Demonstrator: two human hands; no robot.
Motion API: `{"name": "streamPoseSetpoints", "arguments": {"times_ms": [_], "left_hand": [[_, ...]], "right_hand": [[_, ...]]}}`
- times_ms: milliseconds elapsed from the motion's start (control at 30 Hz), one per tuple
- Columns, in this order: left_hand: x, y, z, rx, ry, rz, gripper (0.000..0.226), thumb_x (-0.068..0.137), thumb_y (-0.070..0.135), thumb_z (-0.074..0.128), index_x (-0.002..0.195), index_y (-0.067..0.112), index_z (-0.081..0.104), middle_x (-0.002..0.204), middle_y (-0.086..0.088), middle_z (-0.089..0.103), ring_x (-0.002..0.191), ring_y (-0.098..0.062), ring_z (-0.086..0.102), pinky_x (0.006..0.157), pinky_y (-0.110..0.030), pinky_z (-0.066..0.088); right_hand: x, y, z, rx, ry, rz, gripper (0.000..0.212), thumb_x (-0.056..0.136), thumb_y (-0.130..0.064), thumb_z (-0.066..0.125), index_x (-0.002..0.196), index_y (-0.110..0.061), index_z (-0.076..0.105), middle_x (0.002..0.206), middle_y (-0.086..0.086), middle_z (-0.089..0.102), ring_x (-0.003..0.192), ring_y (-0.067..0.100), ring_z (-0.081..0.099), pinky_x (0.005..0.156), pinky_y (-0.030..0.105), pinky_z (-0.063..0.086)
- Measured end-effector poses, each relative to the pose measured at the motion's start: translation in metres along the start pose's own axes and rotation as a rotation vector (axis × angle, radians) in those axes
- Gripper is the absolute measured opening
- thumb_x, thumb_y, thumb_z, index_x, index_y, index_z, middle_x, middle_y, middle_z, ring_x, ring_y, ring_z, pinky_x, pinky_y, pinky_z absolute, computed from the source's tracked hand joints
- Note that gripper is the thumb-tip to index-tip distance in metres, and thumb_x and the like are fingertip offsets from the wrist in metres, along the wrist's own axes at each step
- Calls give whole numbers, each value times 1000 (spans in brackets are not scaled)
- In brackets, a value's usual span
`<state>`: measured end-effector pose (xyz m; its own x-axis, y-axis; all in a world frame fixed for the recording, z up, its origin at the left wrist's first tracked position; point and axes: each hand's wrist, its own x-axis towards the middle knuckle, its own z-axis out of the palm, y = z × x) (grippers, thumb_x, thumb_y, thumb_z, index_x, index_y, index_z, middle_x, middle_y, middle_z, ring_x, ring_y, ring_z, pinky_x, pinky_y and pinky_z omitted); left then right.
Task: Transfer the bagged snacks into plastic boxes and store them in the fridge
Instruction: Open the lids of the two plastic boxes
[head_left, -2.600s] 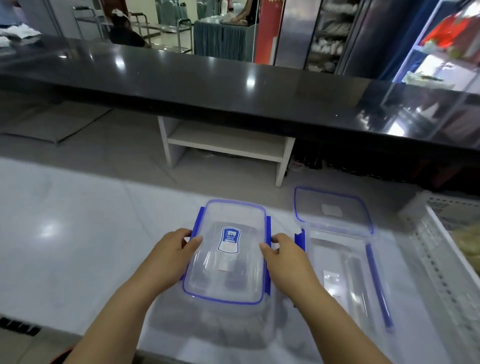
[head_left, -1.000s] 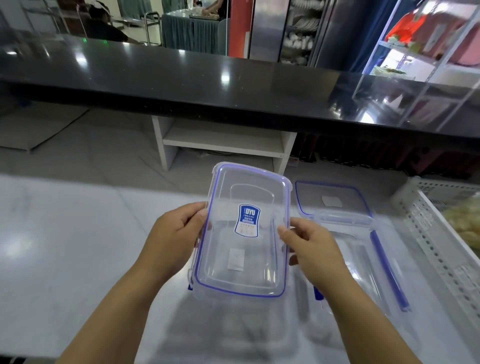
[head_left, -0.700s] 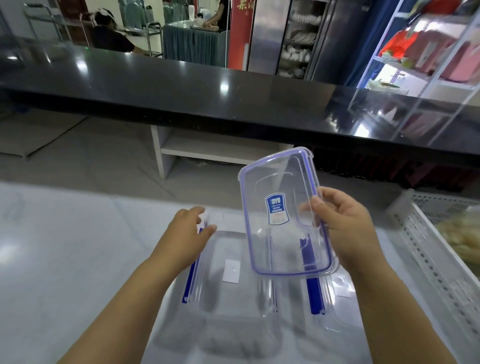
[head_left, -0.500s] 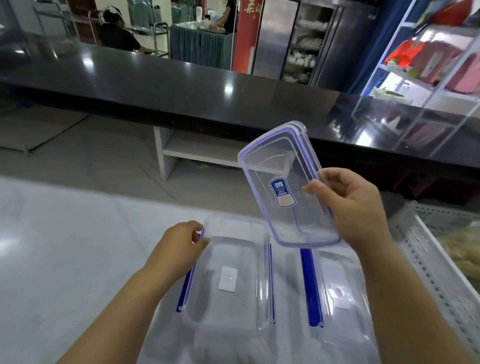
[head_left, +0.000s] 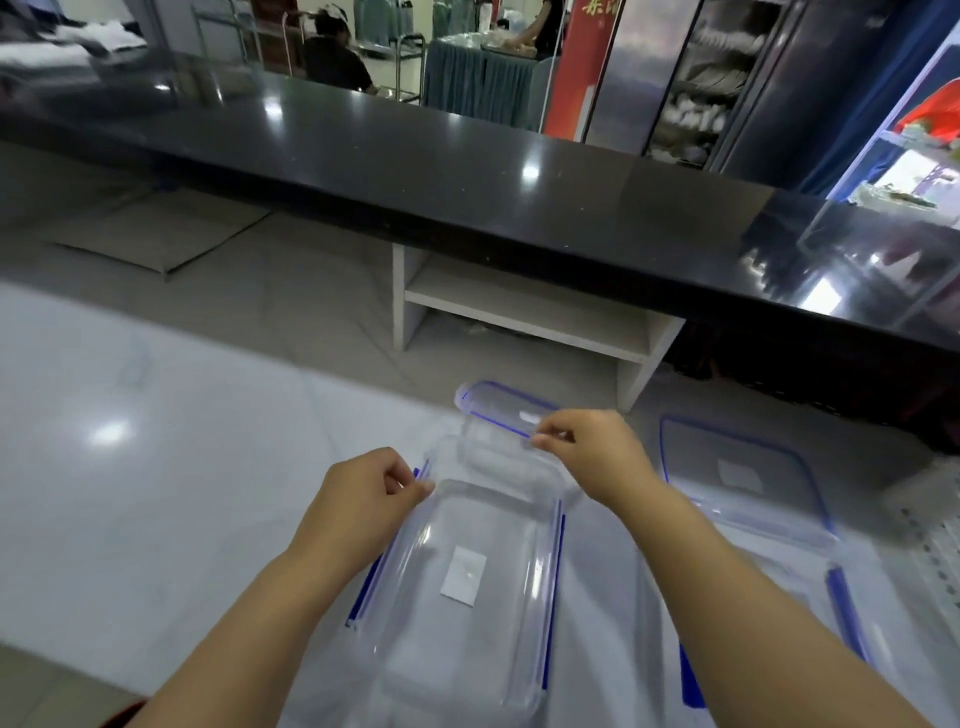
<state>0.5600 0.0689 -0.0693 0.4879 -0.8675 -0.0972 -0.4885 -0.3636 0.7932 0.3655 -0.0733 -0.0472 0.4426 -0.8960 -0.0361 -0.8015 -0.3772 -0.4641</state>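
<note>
Nearest, the open box (head_left: 467, 597) sits empty on the white table (head_left: 156, 519), a pale sticker on its floor and its blue clips splayed out. The left hand (head_left: 363, 499) pinches its far-left rim, steadying it. Just beyond, the right hand (head_left: 592, 447) grips the lid (head_left: 498, 410). Half a second ago it was up in the air; now it's down low, almost flat past the box's far end, so I'd call this box ready for filling. To the right, a second box (head_left: 800, 566) and its own lid (head_left: 737, 467) lie blurred, partly behind the forearm. The basket (head_left: 930, 540) barely shows at the right edge, and no snacks are visible.
</note>
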Motion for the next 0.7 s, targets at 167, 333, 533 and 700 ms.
{"name": "streamPoseSetpoints", "arguments": {"times_ms": [167,333,533,700], "left_hand": [[3,0,3,-35,0,13,23,79,30,72,66,16,60,58,4,56,50,-12,50,54,-25,42],[7,9,3,164,-21,79,23,84,37,65,74,18,61,70,5,60,63,-11,55,54,-23,38],[9,41,3,374,-6,323,26,87,48,55,90,23,62,91,6,58,82,-13,58,70,-28,48],[-1,89,25,367,-156,495,24,87,47,56,92,24,61,88,9,60,81,-11,58,71,-27,48]], "right_hand": [[5,2,2,18,-163,39,25,91,-31,60,113,-20,68,110,-2,69,99,15,62,87,29,48],[-12,12,-24,-39,-148,91,28,91,-37,58,115,-22,63,112,-4,66,98,15,60,87,33,50],[-52,28,-64,-225,-160,157,39,90,-46,55,124,-26,55,118,-4,64,101,16,60,90,36,51],[-102,50,-93,-255,-147,266,48,89,-50,55,131,-28,49,126,-4,60,106,17,59,91,34,49]]}}
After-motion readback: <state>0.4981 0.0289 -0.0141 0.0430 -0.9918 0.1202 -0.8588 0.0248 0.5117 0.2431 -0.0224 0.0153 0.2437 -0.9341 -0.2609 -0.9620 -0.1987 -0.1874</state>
